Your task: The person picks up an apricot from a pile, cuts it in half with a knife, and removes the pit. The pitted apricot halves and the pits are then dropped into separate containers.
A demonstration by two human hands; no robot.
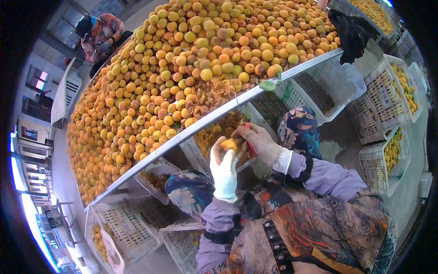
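Note:
My left hand (223, 171), in a white glove, is closed on an apricot (228, 145), with its thumb and fingertips around the fruit. Close by on the right, my gloved right hand (264, 145) grips a slim red-handled tool (249, 140); the tool's working end is hidden. Both hands are over a crate of split apricot pieces (214, 134), below the metal table edge (200, 122). Just beyond that edge, scraps of torn apricot (221, 92) lie in front of a large heap of whole apricots (182, 59).
White plastic crates (125, 226) stand at the lower left. Stacked crates of yellow fruit (383, 91) are on the right. A black cloth or bag (349, 34) hangs over the table's far corner. Another person (101, 36) works at the upper left side of the heap.

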